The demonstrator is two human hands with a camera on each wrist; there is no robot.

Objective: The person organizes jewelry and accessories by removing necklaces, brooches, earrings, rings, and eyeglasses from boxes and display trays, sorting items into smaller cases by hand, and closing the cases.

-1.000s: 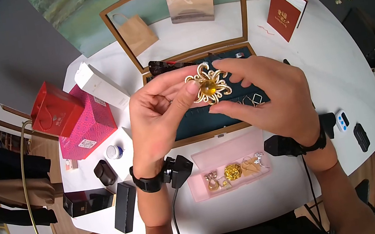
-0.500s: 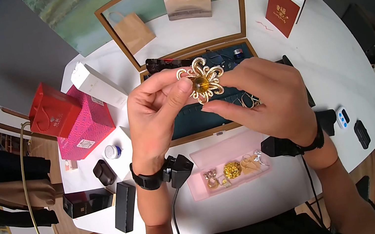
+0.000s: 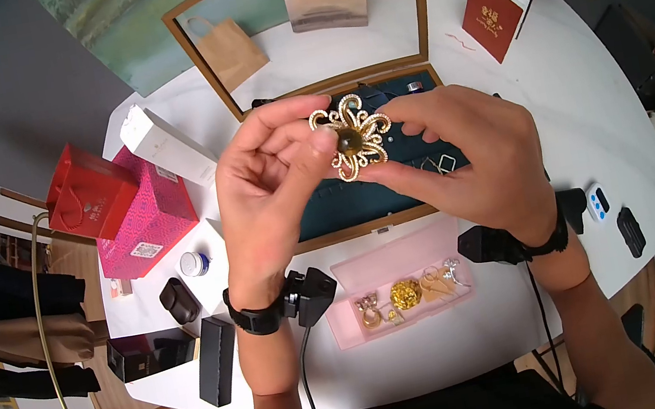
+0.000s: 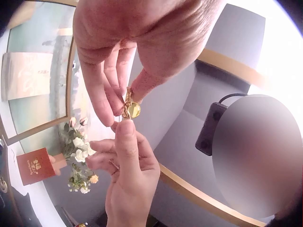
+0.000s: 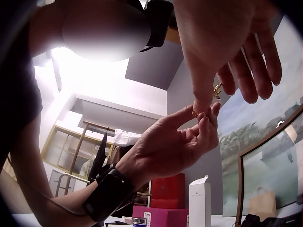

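Note:
A gold flower-shaped brooch (image 3: 350, 141) with curling, stone-studded petals and a round amber centre is held up between both hands. The left hand (image 3: 264, 185) pinches its left side, thumb in front and fingers behind. Opposite, the right hand (image 3: 480, 151) has thumb and forefinger on the right and lower petals, pinching the edge. The left wrist view shows the brooch (image 4: 134, 110) nearly edge-on between the two hands. Below it in the head view lies a wooden jewellery case (image 3: 338, 213) with a dark green lining, partly hidden by the hands.
The case's glass lid (image 3: 426, 3) stands raised. In front is an open pink box (image 3: 349, 338) with a gold ball-shaped ornament (image 3: 406, 294) and other jewellery. Left are a red bag (image 3: 86, 199), white carton (image 3: 164, 146) and black boxes (image 3: 216, 360); right stands a red book (image 3: 490, 18).
The brooch has tilted and shifted slightly left and up, its amber centre now looking darker. The right hand's thumb and forefinger have come closer, onto its edge.

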